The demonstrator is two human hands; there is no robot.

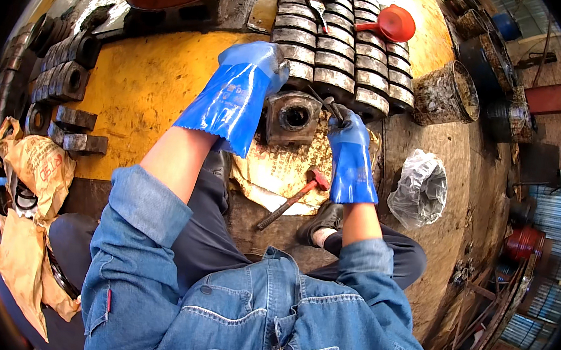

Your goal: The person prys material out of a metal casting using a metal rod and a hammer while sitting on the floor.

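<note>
A dark, greasy square metal block with a round bore faces me between my hands. My left hand, in a blue rubber glove, is closed at the block's far left corner, its blackened fingers curled and partly hidden. In a matching glove, my right hand is closed around a thin dark metal tool, whose end reaches over the block's far right edge. The tool's exact kind does not show. Under the block lies a stained yellowish cloth or sack, and on its near edge rests a red-headed hammer.
Beyond my hands stand rows of stacked metal parts, with a brush and a red scoop on top. A grimy bucket and clear plastic bag are at right. More blocks and brown paper bags lie left.
</note>
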